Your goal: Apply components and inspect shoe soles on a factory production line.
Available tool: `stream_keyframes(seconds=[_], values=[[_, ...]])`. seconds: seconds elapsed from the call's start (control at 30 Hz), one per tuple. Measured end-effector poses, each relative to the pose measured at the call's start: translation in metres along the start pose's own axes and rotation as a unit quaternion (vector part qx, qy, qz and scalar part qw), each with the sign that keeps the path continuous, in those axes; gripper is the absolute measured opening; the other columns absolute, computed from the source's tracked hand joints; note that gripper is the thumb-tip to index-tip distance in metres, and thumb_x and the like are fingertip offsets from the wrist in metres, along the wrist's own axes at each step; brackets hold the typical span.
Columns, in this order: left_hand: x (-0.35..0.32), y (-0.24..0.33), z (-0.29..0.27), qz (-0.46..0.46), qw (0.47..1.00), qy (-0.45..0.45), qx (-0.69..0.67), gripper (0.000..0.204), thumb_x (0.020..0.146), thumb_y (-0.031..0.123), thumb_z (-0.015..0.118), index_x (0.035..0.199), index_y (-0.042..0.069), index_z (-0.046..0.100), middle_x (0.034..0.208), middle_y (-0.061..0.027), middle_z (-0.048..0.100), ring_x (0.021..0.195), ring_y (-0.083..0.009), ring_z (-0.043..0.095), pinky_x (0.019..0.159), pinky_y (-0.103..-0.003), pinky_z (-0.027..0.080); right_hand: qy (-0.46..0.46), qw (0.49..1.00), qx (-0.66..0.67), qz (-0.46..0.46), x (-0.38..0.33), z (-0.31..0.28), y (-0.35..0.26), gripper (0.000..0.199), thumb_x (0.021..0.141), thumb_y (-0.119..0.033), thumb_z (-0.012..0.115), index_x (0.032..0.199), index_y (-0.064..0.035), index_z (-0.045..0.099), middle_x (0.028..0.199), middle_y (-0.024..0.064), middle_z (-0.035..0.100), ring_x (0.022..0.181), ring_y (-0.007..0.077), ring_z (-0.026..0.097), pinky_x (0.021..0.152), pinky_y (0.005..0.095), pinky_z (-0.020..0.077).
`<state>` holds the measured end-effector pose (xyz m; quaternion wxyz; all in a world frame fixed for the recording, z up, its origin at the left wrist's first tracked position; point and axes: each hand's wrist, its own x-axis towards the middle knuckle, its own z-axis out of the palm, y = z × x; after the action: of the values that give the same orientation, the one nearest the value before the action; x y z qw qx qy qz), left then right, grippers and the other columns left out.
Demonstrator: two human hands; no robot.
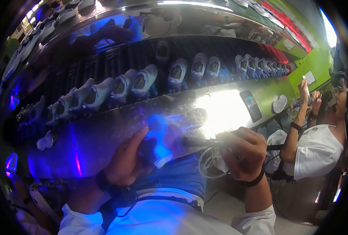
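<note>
My left hand [125, 162] is closed around a shoe [164, 152], held above the near edge of the bench. Blue light glares off the shoe and washes out part of its shape. My right hand [242, 152] grips a dark brush-like tool [205, 142] level across my front. The tool's wide dark end reaches the right side of the shoe; whether it touches, I cannot tell. Behind the shoe, a pale shoe sole [195, 117] lies on the bench. Below the tool, beside my right fingers, is a clear round container [211, 162], partly hidden.
A row of pale shoes [144, 80] stands along a dark conveyor [103, 64] beyond the metal bench [99, 137]. A phone [251, 105] and another sole [279, 103] lie to the right. A co-worker [319, 152] is at the right; another person's hand [19, 184] shows lower left.
</note>
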<state>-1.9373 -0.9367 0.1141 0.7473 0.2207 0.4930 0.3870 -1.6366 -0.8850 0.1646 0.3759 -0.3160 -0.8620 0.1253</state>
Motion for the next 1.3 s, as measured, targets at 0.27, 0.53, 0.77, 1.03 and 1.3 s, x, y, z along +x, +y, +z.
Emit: stream_keyframes(seconds=[0.27, 0.53, 0.77, 1.03, 1.3], values=[[0.004, -0.007, 0.0, -0.067, 0.989, -0.08, -0.108, 0.054, 0.109, 0.059, 0.046, 0.129, 0.012, 0.062, 0.092, -0.0108, 0.074, 0.066, -0.0167, 0.067, 0.047, -0.025, 0.044, 0.015, 1.0, 0.011, -0.022, -0.002, 0.0, 0.014, 0.034, 0.072, -0.003, 0.08, 0.105, -0.0019, 0.077, 0.077, 0.0108, 0.072, 0.06, 0.0246, 0.064, 0.055, 0.0329, 0.0494], [0.008, -0.017, -0.009, -0.145, 0.915, -0.232, -0.296, 0.066, 0.108, 0.059, 0.041, 0.144, 0.004, 0.05, 0.105, -0.025, 0.067, 0.071, -0.0275, 0.067, 0.046, -0.029, 0.048, 0.057, 0.997, 0.04, -0.021, -0.011, 0.013, 0.03, 0.033, 0.072, -0.004, 0.078, 0.105, -0.0009, 0.077, 0.078, 0.0118, 0.072, 0.06, 0.0248, 0.064, 0.056, 0.0326, 0.0492], [0.022, -0.033, -0.011, -0.206, 0.851, -0.279, -0.394, 0.064, 0.108, 0.054, 0.04, 0.144, 0.001, 0.048, 0.113, -0.0296, 0.06, 0.077, -0.0314, 0.065, 0.054, -0.034, 0.051, 0.09, 0.993, 0.07, 0.028, -0.033, 0.026, 0.047, 0.03, 0.073, -0.006, 0.077, 0.102, 0.0002, 0.079, 0.076, 0.0117, 0.071, 0.06, 0.0241, 0.063, 0.057, 0.0322, 0.0489], [0.055, -0.025, 0.016, -0.11, 0.961, -0.212, -0.139, 0.062, 0.106, 0.052, 0.044, 0.142, 0.002, 0.052, 0.111, -0.0284, 0.061, 0.081, -0.0296, 0.065, 0.07, -0.033, 0.057, 0.143, 0.957, 0.121, 0.224, -0.066, 0.031, 0.054, 0.018, 0.088, -0.005, 0.076, 0.103, 0.0052, 0.077, 0.074, 0.0142, 0.07, 0.058, 0.0213, 0.065, 0.057, 0.0303, 0.0488], [0.202, 0.041, 0.095, 0.004, 0.971, -0.239, 0.012, 0.058, 0.101, 0.024, 0.067, 0.151, 0.0, 0.05, 0.136, -0.0168, 0.066, 0.116, -0.0198, 0.067, 0.098, -0.032, 0.054, 0.221, 0.834, 0.266, 0.43, -0.096, -0.022, 0.058, 0.019, 0.099, -0.009, 0.07, 0.107, 0.0081, 0.076, 0.077, 0.0065, 0.073, 0.069, 0.0095, 0.065, 0.062, 0.0246, 0.0488]])
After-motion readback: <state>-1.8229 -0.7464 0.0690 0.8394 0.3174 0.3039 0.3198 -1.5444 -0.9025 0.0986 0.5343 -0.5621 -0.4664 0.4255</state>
